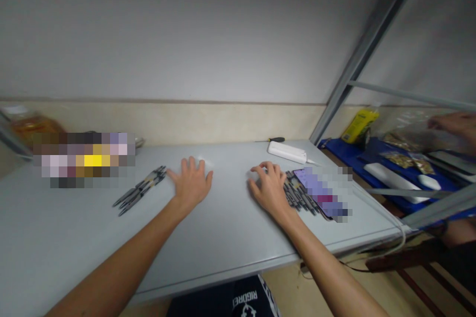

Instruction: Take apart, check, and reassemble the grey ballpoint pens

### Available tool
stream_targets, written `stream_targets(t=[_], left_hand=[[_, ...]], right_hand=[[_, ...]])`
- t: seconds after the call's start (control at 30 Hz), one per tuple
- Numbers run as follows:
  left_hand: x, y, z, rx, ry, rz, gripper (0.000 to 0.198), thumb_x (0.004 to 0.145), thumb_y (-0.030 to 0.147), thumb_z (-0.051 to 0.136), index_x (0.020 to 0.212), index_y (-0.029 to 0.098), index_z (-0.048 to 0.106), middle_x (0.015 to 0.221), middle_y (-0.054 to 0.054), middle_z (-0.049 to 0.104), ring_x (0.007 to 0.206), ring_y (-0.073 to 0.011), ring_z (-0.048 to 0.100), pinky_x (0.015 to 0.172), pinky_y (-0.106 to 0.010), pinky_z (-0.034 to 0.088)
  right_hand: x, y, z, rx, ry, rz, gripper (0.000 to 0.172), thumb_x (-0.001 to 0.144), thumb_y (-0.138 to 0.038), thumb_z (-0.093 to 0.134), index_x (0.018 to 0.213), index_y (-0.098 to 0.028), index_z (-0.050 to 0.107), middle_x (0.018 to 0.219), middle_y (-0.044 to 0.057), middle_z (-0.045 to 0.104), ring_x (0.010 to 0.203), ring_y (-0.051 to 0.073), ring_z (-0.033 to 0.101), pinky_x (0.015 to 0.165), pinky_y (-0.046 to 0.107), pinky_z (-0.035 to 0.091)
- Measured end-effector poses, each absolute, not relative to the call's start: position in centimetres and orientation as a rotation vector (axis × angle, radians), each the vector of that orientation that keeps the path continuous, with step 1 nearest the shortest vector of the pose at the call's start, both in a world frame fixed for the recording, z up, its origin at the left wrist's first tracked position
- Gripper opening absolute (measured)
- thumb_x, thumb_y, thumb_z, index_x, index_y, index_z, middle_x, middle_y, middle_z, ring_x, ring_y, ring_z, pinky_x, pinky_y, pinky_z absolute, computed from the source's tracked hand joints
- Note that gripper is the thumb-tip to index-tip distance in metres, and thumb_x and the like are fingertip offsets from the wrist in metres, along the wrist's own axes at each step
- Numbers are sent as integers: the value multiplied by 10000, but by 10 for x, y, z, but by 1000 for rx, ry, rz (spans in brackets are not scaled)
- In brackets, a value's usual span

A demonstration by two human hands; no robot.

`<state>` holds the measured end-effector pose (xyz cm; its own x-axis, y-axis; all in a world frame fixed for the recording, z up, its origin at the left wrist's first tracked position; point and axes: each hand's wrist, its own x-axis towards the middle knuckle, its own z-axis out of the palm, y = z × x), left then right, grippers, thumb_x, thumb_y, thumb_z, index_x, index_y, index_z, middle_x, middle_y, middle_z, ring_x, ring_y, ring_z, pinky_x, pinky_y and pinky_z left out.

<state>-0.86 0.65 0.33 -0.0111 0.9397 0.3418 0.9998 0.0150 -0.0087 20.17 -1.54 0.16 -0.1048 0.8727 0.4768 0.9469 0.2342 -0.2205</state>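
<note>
My left hand lies palm down on the grey tabletop with its fingers spread and nothing in them. Just to its left is a small bundle of dark grey pens, lying slantwise, close to the thumb side. My right hand rests with curved fingers held apart, and no object shows in its grasp. A larger group of similar dark pens lies beside and partly behind that hand. Against those pens on the right is a phone with a lit purple screen, partly blurred out.
A white power strip and a black-and-yellow screwdriver lie near the wall. A blurred-out item stands at left by a bottle. Beyond the metal bed post, another person's hand is over a blue surface with bags.
</note>
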Motion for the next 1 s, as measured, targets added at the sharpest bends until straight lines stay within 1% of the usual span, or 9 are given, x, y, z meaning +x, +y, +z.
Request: stream_targets(t=[0.07, 0.17, 0.27, 0.4, 0.47, 0.63, 0.77, 0.83, 1.0], left_hand=[[-13, 9, 1, -1983, -2110, -290, 449, 882, 439, 295, 1162, 186, 538, 1305, -189, 431, 1211, -365, 318, 880, -685, 247], [-17, 13, -1, -1963, -2217, -212, 489, 880, 464, 267, 1219, 203, 504, 1352, -182, 388, 1254, -381, 262, 867, -684, 277], [-17, 13, 2, -1960, -2291, -137, 487, 880, 454, 257, 1217, 202, 501, 1311, -187, 422, 1194, -384, 333, 816, -674, 334], [-15, 9, 10, -1979, -2248, -114, 458, 881, 410, 269, 1181, 171, 519, 1262, -195, 452, 1097, -350, 419, 771, -601, 409], [-15, 9, 12, -1981, -2210, -115, 451, 880, 398, 276, 1178, 165, 521, 1265, -197, 448, 1101, -350, 418, 782, -598, 405], [-17, 12, 11, -1974, -2282, -51, 445, 879, 376, 266, 1205, 189, 504, 1322, -192, 398, 1198, -395, 327, 802, -669, 353], [-17, 11, 11, -2006, -2280, -68, 414, 874, 307, 267, 1182, 172, 507, 1274, -199, 431, 1117, -352, 407, 764, -598, 415], [-17, 11, 13, -2017, -2224, -108, 394, 864, 266, 277, 1153, 158, 522, 1232, -200, 461, 1080, -337, 433, 763, -574, 422], [-22, 12, 14, -1981, -2229, -138, 387, 836, 230, 304, 1140, 148, 528, 1192, -203, 481, 1080, -362, 426, 772, -618, 391]], right_hand=[[200, -17, 0, -1615, -2013, -172, 228, 800, -267, 535, 1008, -213, 612, 1093, 106, 496, 1000, 271, 392, 808, 412, 306], [201, -18, -2, -1572, -2014, -153, 211, 799, -249, 530, 987, -208, 617, 1084, 102, 494, 998, 266, 390, 805, 405, 319], [203, -19, -4, -1552, -2007, -109, 195, 795, -230, 532, 966, -203, 621, 1068, 95, 496, 995, 262, 393, 806, 398, 330], [202, -20, -7, -1520, -1994, -70, 178, 786, -215, 541, 940, -198, 628, 1036, 87, 500, 983, 254, 397, 821, 389, 342], [201, -20, -7, -1512, -1989, -59, 169, 784, -212, 543, 929, -196, 630, 1027, 85, 501, 976, 250, 401, 827, 387, 346], [202, -19, -8, -1505, -1975, -26, 156, 779, -203, 542, 905, -197, 632, 1013, 80, 499, 962, 241, 406, 837, 383, 346], [203, -19, -9, -1513, -1971, -30, 156, 780, -208, 539, 901, -192, 635, 1001, 78, 496, 954, 235, 410, 832, 371, 355], [204, -18, -9, -1511, -1971, -29, 156, 787, -213, 532, 901, -192, 636, 993, 78, 495, 956, 235, 412, 835, 372, 356], [204, -18, -9, -1491, -1951, 13, 145, 782, -203, 531, 878, -193, 639, 975, 77, 501, 943, 235, 421, 833, 378, 359]])
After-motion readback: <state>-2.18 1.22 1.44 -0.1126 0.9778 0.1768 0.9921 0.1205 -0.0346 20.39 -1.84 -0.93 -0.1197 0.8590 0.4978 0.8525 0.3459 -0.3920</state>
